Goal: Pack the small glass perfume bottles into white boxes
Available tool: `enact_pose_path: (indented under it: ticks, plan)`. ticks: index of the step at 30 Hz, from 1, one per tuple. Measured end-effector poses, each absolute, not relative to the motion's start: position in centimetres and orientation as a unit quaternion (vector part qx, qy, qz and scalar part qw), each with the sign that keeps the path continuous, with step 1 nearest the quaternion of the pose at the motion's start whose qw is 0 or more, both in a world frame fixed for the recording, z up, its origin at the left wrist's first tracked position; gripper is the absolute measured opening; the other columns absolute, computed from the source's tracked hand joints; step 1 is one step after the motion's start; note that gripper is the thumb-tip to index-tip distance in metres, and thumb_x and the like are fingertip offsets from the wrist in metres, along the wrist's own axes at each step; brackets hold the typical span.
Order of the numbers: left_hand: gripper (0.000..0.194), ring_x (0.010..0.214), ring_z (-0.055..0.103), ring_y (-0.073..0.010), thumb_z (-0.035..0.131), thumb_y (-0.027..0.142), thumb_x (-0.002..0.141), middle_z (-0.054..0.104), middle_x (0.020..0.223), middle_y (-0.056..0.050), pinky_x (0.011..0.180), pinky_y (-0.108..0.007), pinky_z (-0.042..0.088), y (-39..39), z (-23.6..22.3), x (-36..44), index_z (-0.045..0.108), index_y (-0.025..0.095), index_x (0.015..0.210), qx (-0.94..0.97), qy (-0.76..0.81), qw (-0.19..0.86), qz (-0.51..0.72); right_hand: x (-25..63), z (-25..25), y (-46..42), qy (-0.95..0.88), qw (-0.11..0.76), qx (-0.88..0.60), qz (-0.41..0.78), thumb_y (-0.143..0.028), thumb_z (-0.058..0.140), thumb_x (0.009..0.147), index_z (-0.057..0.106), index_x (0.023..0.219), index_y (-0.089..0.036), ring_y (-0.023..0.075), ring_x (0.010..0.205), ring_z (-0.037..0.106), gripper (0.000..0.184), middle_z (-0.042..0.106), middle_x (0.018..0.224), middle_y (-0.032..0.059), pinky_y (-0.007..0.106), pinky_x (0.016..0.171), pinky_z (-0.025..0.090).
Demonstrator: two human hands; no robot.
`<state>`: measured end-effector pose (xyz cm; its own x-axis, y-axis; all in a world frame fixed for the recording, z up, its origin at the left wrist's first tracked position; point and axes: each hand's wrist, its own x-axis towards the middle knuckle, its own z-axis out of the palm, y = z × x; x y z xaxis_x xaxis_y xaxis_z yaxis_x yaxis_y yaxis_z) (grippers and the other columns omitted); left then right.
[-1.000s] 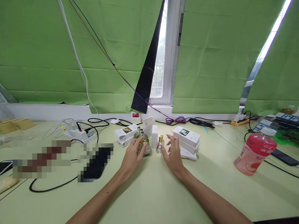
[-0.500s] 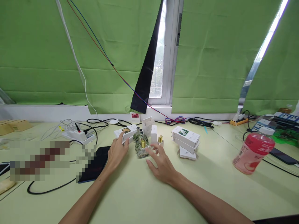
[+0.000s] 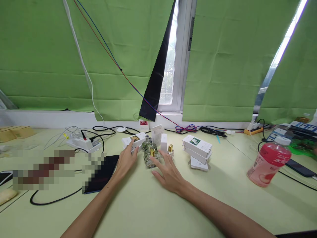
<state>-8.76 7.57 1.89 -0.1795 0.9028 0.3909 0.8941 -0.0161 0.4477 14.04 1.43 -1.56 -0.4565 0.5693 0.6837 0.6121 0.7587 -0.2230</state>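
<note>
A cluster of small glass perfume bottles stands mid-table, the front one a clear perfume bottle (image 3: pixel 151 163) with a gold cap. My right hand (image 3: pixel 171 172) is at its right side, fingers apart; the index finger overlaps the glass, and I cannot tell if it presses on it. To the left, my left hand (image 3: pixel 126 161) lies with fingers spread beside the cluster, its fingertips by a white box (image 3: pixel 139 138) with a flower picture. Behind the right fingers is another gold-capped bottle (image 3: pixel 170 152), partly hidden. Upright white cartons (image 3: pixel 163 142) stand behind the bottles.
Stacked white boxes (image 3: pixel 197 147) sit right of the bottles. Further right is a pink drink bottle (image 3: pixel 268 162). A dark tablet (image 3: pixel 102 173) lies by my left forearm. A power strip (image 3: pixel 84 143) and cables (image 3: pixel 213 130) run along the back.
My right hand has shifted slightly left, its index finger further over the front bottle. My left hand stays in nearly the same place. The view has moved a little.
</note>
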Motion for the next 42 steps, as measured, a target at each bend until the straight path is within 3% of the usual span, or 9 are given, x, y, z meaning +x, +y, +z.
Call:
enact_pose_path:
  ticks: [5, 13, 20, 25, 30, 37, 42]
  plan:
    - [0.053, 0.121, 0.062, -0.0339, 0.042, 0.042, 0.097, 0.065, 0.134, -0.016, 0.101, -0.041, 0.047, 8.2, 1.6, -9.0, 0.053, 0.013, 0.141, 0.632, 0.704, 0.005, 0.324, 13.5, -1.9, 2.3, -0.857, 0.383, -0.341, -0.044, -0.031, 0.052, 0.099, 0.045, 0.149, -0.026, 0.0326, 0.133, 0.041, 0.050, 0.040, 0.144, 0.0181, 0.054, 0.106, 0.045]
    - [0.054, 0.115, 0.065, -0.0335, 0.044, 0.045, 0.095, 0.070, 0.127, -0.014, 0.097, -0.040, 0.048, 7.6, 2.4, -8.4, 0.056, 0.016, 0.139, 0.613, 0.712, -0.017, 0.342, 13.3, -2.0, 2.4, -0.859, 0.364, -0.356, -0.047, -0.035, 0.050, 0.100, 0.048, 0.146, -0.025, 0.0327, 0.129, 0.041, 0.047, 0.041, 0.138, 0.0173, 0.052, 0.105, 0.045]
    - [0.059, 0.073, 0.070, -0.0252, 0.045, 0.047, 0.092, 0.077, 0.086, -0.008, 0.082, -0.034, 0.051, 6.5, 4.0, -7.9, 0.055, 0.015, 0.141, 0.593, 0.697, -0.016, 0.403, 13.2, -1.8, 2.2, -0.865, 0.347, -0.360, -0.039, -0.031, 0.051, 0.099, 0.046, 0.146, -0.025, 0.0322, 0.130, 0.041, 0.048, 0.041, 0.140, 0.0169, 0.053, 0.107, 0.044]
    - [0.058, 0.052, 0.061, -0.0175, 0.047, 0.045, 0.091, 0.075, 0.080, -0.006, 0.073, -0.031, 0.050, 5.6, 4.6, -7.5, 0.057, 0.015, 0.139, 0.577, 0.670, -0.034, 0.467, 13.2, -1.6, 2.2, -0.865, 0.353, -0.355, -0.038, -0.028, 0.054, 0.097, 0.047, 0.144, -0.023, 0.0327, 0.132, 0.040, 0.047, 0.041, 0.142, 0.0177, 0.053, 0.107, 0.043]
    - [0.047, 0.047, 0.052, -0.0113, 0.053, 0.039, 0.090, 0.074, 0.080, -0.004, 0.062, -0.026, 0.048, 4.9, 5.2, -7.2, 0.065, 0.016, 0.130, 0.553, 0.605, -0.123, 0.559, 13.2, -1.8, 2.3, -0.866, 0.352, -0.352, -0.040, -0.027, 0.052, 0.099, 0.047, 0.144, -0.020, 0.0316, 0.132, 0.040, 0.046, 0.042, 0.141, 0.0184, 0.051, 0.108, 0.043]
    - [0.025, 0.049, 0.054, -0.0100, 0.062, 0.029, 0.089, 0.073, 0.075, -0.004, 0.055, -0.023, 0.046, 3.9, 6.1, -7.3, 0.074, 0.016, 0.106, 0.536, 0.478, -0.266, 0.643, 13.1, -1.8, 2.3, -0.863, 0.351, -0.358, -0.059, -0.027, 0.051, 0.099, 0.049, 0.142, -0.020, 0.0309, 0.126, 0.042, 0.044, 0.043, 0.133, 0.0184, 0.048, 0.104, 0.045]
    - [0.011, 0.048, 0.052, -0.0091, 0.066, 0.022, 0.086, 0.071, 0.070, -0.003, 0.054, -0.023, 0.044, 3.2, 6.2, -7.2, 0.074, 0.017, 0.092, 0.545, 0.424, -0.302, 0.657, 12.8, -1.7, 2.5, -0.860, 0.352, -0.363, -0.066, -0.023, 0.049, 0.100, 0.051, 0.140, -0.023, 0.0291, 0.121, 0.047, 0.040, 0.046, 0.126, 0.0167, 0.045, 0.099, 0.048]
